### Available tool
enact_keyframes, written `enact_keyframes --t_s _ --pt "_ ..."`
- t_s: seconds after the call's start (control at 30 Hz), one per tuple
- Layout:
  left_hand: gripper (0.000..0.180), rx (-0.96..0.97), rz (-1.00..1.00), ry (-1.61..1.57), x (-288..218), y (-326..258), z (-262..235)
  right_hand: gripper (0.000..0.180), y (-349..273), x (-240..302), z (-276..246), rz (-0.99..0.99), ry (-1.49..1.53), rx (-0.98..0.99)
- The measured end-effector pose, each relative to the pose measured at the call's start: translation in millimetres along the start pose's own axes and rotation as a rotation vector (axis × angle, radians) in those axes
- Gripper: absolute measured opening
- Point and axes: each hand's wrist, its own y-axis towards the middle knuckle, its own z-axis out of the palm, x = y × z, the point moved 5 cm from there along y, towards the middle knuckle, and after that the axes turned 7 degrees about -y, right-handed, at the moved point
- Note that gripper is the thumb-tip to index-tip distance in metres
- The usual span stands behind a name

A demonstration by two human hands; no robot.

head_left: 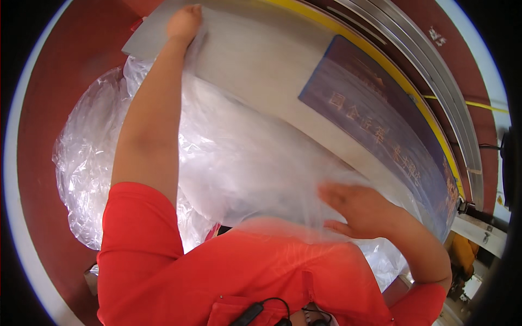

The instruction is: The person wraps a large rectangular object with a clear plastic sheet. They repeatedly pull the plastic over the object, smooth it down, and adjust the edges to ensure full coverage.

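Clear plastic film [250, 157] spreads in wrinkled sheets before my body, over the near part of a large grey panel [255, 60]. Stretched far forward, my left hand [186, 23] is closed at the panel's far left part, with an edge of the film running down from it. My right hand [356, 209] lies against the film nearer my body, fingers stretched and thumb apart. Motion blurs its fingertips. A dark blue-purple printed picture [375, 103] with gold lettering covers the panel's right part.
Along the panel's far side runs a yellow strip [326, 19], with silver metal rails [429, 65] beyond it. The floor [49, 108] is dark red. More crumpled film [89, 157] bulges past the panel at left. A yellow cord [484, 105] lies at far right.
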Motion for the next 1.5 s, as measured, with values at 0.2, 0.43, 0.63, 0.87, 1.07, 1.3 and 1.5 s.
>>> enact_keyframes --t_s 0.2,0.43,0.63,0.87,1.07,1.3,1.5 --pt "0.032 -0.015 -0.029 -0.042 14.0 -7.5 -8.4 0.036 94.2 3.3 -63.3 -0.03 0.442 -0.348" --pt "0.033 0.118 -0.047 -0.119 -0.9 2.8 -7.2 0.023 233.7 30.1 -61.2 0.064 1.604 -0.184" --pt "0.033 0.093 -0.129 -0.161 13.6 -8.0 -16.2 0.018 71.4 -7.2 -81.5 -0.189 1.191 -0.487" --pt "0.039 0.055 0.036 0.185 0.3 7.7 7.0 0.015 -255.3 -37.9 -7.2 0.845 0.495 -0.955" --pt "0.041 0.093 0.01 0.304 23.6 13.8 10.3 0.02 -424.5 -36.2 67.3 1.491 0.005 -0.661" --pt "0.043 0.148 -0.014 0.361 31.1 32.4 35.9 0.025 -546.5 -36.8 202.4 1.462 0.676 -1.663" --pt "0.043 0.104 0.11 0.185 90.8 68.9 38.1 0.023 -489.3 -83.9 229.1 1.039 1.448 -2.058"
